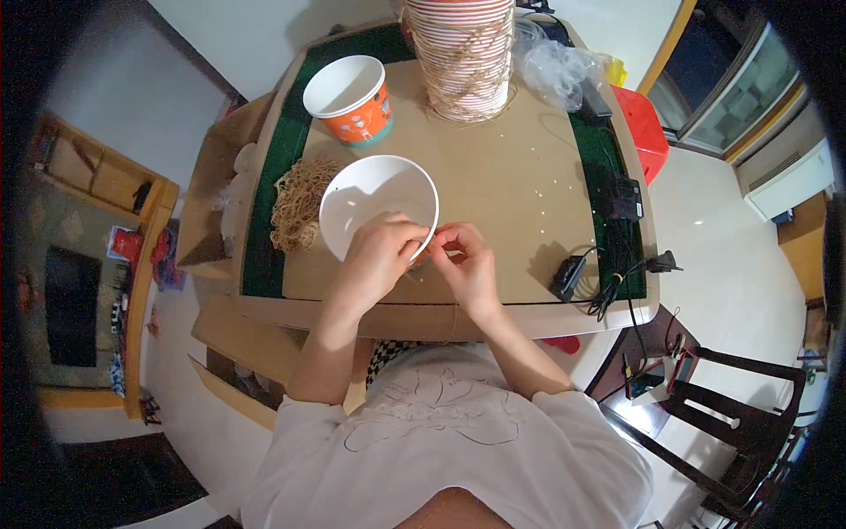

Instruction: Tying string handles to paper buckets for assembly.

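- White sleeves come up from the near edge; both bare forearms reach onto a cardboard sheet that covers the table.
- Left hand is clasped over the near rim of a white paper bowl, fingers curled down on the rim.
- Right hand sits just beside it, touching the bowl's near right edge; thumb and fingertips are pinched on something small and orange between the hands, which I cannot make out, with a thin twine strand hanging toward the body.
- The bowl stands upright near the middle of the sheet, close to its near edge.
- Left of the bowl lies a loose heap of tan twine on the green table border.
- Farther off, left of centre, stands an orange-and-white paper cup, upright and open.
- Farthest, a tall stack of bowls is bound with twine; crumpled clear plastic lies to its right.
- At the right edge, black adapters and cables lie well apart from the hands.
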The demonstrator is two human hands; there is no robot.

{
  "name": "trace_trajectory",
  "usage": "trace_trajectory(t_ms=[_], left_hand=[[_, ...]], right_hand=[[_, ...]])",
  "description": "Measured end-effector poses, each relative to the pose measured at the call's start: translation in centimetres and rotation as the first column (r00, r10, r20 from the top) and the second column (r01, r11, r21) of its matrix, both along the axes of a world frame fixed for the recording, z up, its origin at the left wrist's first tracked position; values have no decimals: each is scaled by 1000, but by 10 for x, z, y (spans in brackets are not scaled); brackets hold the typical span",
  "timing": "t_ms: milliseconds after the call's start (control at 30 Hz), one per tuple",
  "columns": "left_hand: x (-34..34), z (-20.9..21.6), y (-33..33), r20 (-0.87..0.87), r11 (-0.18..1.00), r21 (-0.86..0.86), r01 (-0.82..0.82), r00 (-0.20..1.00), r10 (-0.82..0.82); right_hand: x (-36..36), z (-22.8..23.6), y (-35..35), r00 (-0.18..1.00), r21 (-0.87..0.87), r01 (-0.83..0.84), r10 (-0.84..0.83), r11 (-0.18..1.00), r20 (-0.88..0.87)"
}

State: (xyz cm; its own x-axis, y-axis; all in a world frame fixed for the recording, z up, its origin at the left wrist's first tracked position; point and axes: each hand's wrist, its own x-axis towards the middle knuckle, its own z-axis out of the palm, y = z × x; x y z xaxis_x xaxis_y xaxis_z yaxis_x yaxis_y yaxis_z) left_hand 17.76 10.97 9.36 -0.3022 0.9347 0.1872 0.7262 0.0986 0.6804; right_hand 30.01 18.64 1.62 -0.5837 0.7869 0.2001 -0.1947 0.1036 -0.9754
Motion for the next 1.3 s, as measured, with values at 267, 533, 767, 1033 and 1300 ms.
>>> trace_trajectory(t_ms=[267,533,767,1033,1300], left_hand=[[-1,2,0,-227,999,34,35,973,-27],[-5,0,-9,147,991,46,-128,982,120],[-21,-5,-9,62,977,136,-163,986,156],[-27,37,-5,566,973,-216,-84,801,194],[-36,2,-5,597,977,-211,-19,789,144]], right_hand=[[1,-1,0,999,43,-4,1,999,51],[14,15,-9,994,-50,-72,76,996,75],[9,64,-35,986,369,-163,135,915,101],[-8,54,-12,980,101,-195,189,976,60],[0,66,-35,976,279,-207,179,938,122]])
